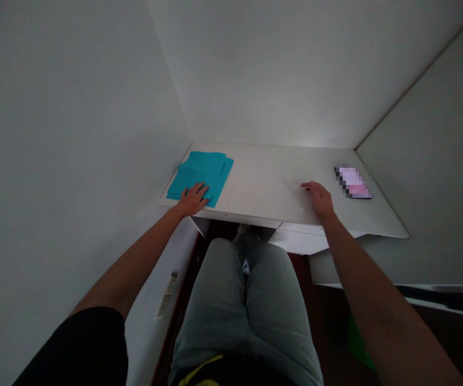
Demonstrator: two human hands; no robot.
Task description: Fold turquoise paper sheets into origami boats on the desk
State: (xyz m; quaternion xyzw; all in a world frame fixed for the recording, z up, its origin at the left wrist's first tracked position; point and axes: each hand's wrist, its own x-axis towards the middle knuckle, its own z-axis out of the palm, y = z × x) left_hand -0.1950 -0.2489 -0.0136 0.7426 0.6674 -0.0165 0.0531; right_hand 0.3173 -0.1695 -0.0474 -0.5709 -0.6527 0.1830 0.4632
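Several teal sheets of paper lie in a loosely stacked, slightly uneven pile at the left end of the white desk. My left hand rests on the pile's near edge, palm down with its fingers spread. My right hand is over the right half of the desk, its fingers loosely bent and pointing left. I see nothing held in it. Whether its fingertips touch the desktop is hard to tell. The paper under my left palm is hidden.
A phone, its screen blurred out, lies at the desk's right end. Walls border the desk at left, back and right. A drawer sits under the front edge near my legs. Wall sockets are low on the left; something green is at lower right.
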